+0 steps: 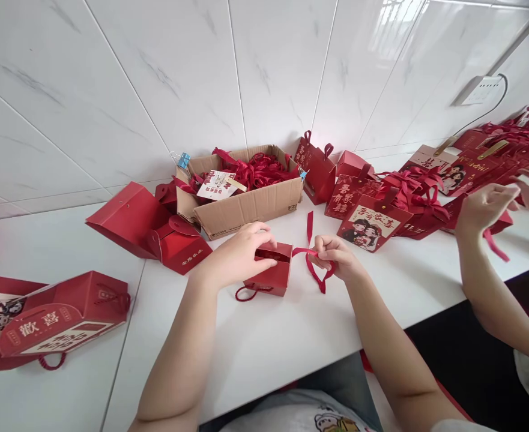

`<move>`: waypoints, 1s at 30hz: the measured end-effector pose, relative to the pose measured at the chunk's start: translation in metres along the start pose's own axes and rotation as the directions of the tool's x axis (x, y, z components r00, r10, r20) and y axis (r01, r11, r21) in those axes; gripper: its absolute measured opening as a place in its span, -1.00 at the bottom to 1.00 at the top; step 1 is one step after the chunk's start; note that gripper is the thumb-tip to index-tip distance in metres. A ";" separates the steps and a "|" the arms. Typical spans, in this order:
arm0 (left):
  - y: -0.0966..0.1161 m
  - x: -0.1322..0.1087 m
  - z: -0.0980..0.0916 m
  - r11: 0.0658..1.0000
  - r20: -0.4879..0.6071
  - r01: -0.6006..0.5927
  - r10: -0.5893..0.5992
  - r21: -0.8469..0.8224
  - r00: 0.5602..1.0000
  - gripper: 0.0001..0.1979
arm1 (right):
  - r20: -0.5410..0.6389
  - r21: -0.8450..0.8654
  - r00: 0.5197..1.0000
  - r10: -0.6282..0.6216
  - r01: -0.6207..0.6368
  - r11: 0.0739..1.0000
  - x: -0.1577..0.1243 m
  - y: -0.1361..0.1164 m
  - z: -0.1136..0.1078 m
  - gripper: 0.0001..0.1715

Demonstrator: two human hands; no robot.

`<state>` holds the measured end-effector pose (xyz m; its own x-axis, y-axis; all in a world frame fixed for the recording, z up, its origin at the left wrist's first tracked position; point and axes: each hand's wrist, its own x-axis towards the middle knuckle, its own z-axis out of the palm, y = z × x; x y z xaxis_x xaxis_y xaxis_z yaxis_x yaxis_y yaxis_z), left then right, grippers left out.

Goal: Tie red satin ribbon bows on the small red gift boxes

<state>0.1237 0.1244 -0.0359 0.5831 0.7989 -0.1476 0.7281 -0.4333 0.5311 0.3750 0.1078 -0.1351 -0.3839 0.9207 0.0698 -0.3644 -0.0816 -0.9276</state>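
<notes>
A small red gift box point(277, 274) rests on the white table point(264, 348) in front of me, with a dark slot along its top and a cord loop at its near side. My left hand point(241, 252) lies over the box's left part, fingers apart, thumb and fingertips at the slot. To the right of the box, my right hand point(336, 257) pinches a red ribbon point(317, 282). One ribbon stretch runs left to the box's edge, one end lies toward the back, and a loop hangs below the fingers.
Behind the box stands a cardboard carton point(246, 210) full of red ribbons. Red boxes point(181, 246) sit on the left, a larger gift box point(70, 312) nearer. Printed boxes point(372, 222) with bows crowd the right, where another person's hands point(487, 207) handle a red box and ribbon.
</notes>
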 end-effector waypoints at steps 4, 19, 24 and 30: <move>0.001 0.003 0.003 1.000 0.026 -0.027 0.027 0.008 0.999 -0.76 | -0.016 -0.033 1.000 0.004 -0.005 0.999 -0.001 -0.002 -0.003 -0.78; -0.001 0.013 0.011 0.993 0.049 -0.049 0.044 0.104 0.998 -0.78 | -0.033 -0.093 0.998 -0.044 0.040 0.995 -0.002 -0.001 -0.005 -0.79; 0.000 0.013 0.010 0.994 0.054 -0.045 0.039 0.098 0.998 -0.78 | -0.065 -0.092 0.996 -0.059 0.053 0.994 -0.001 -0.002 -0.006 -0.81; 0.000 0.014 0.010 0.994 0.055 -0.056 0.051 0.094 0.997 -0.80 | -0.080 -0.097 0.994 -0.072 0.064 0.993 -0.003 -0.002 -0.009 -0.83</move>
<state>0.1349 0.1314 -0.0464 0.6386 0.7514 -0.1660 0.7247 -0.5148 0.4581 0.3841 0.1088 -0.1361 -0.2880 0.9516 0.1068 -0.3038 0.0150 -0.9526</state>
